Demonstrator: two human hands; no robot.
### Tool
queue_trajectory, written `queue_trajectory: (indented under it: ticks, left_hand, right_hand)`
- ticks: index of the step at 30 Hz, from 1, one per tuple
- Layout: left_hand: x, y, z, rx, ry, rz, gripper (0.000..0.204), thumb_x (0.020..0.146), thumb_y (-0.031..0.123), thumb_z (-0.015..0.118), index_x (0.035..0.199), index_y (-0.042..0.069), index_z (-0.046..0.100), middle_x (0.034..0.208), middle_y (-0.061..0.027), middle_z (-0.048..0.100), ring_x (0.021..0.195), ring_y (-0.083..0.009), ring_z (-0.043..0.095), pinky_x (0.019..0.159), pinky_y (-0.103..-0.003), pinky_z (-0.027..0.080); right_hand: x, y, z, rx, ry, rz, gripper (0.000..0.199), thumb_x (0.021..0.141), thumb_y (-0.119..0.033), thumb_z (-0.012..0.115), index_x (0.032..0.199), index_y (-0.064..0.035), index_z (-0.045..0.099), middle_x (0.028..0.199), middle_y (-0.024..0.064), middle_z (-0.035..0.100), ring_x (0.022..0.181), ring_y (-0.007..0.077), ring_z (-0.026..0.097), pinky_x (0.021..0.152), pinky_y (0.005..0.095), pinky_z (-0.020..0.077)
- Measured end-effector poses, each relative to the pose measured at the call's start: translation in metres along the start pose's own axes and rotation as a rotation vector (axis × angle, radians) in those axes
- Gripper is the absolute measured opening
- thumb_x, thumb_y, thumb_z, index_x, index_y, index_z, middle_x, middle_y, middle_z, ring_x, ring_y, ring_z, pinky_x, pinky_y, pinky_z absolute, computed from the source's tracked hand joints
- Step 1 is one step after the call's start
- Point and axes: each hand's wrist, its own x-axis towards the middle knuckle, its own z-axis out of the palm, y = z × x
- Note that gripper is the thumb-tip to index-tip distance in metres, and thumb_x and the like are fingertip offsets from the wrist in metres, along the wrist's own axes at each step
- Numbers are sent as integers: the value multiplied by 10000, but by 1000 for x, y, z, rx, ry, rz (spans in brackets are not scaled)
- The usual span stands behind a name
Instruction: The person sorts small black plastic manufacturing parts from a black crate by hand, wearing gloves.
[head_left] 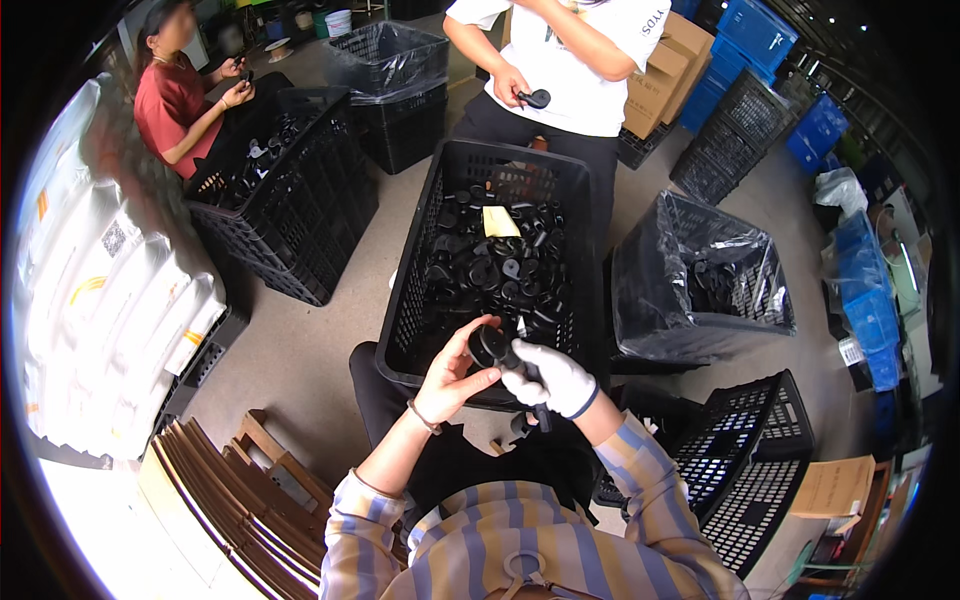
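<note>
Big black crate (412,300) dead centre on the floor, heaped with black plastic parts (490,270), a yellow slip (500,222) lying on the pile toward its far edge. Off the crate's right edge sits a bag-lined crate (700,270) with a few parts in the bottom; off its left edge another black crate (290,190), where a person in red works. At the far edge a person in a white shirt stands with a part in one hand (512,88). Empty crates (750,450) are stacked low at the right.

Now the action, right over the big crate's near edge. One round part (488,345) is up out of the pile and held between both hands, so this looks like the check-or-trim step on a single piece, mid-handling. The left hand (452,375), bare, has thumb and fingers curled in and pressed against the part's rim: a light pinch, not a fist. The right hand (555,378), in a white glove, is closed tight around something dark that pokes out below the fist and up toward the part; whether that is a tool or the part's own stem, I can't tell.

Next move, by my reading: steady the rim with the left, work round it with the right, then let go into the proper crate, which calls for a clean release from both hands.
</note>
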Motion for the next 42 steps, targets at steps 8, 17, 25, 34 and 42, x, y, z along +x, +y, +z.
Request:
queue_trajectory:
  ticks: [8, 17, 25, 34, 42]
  left_hand:
    - [-3, -12, -15, -141, 243, -63, 318, 751, 6, 598, 1053, 22, 498, 857, -24, 579, 762, -100, 558, 718, -241, 462]
    - [-11, 0, -23, -685, 215, -458, 239, 801, 126, 515, 1010, 12, 498, 774, -116, 586, 603, -179, 581, 602, -285, 502]
    - [-20, 2, -22, -956, 66, -547, 406, 810, 259, 413, 1073, -41, 486, 723, -146, 596, 492, -158, 551, 517, -264, 452]
    - [-22, 11, -15, -887, 185, -565, 184, 819, 217, 539, 853, 37, 514, 703, -150, 590, 486, -178, 564, 514, -286, 498]
    - [-24, 14, -6, -804, 209, -530, 209, 833, 197, 535, 962, 41, 487, 764, -156, 593, 572, -211, 608, 560, -308, 524]
  right_hand:
    - [-9, 0, 5, -613, 206, -113, 351, 891, -356, 335, 953, -61, 513, 586, -15, 468, 403, 26, 349, 354, 164, 275]
    - [-18, -20, 20, -1733, 554, -877, 138, 775, -194, 530, 881, -106, 530, 698, 48, 543, 596, 221, 564, 493, 295, 453]
    - [-19, -19, 56, -2327, 607, -991, 203, 679, -176, 608, 871, -134, 557, 640, -2, 451, 546, 138, 512, 447, 261, 429]
    - [-20, -24, 65, -2512, 496, -933, 270, 669, -173, 529, 934, -132, 560, 669, -6, 431, 583, 127, 491, 470, 255, 413]
    - [-20, -26, 64, -2547, 416, -963, 308, 665, -176, 518, 967, -125, 555, 697, -7, 440, 594, 127, 485, 470, 255, 408]
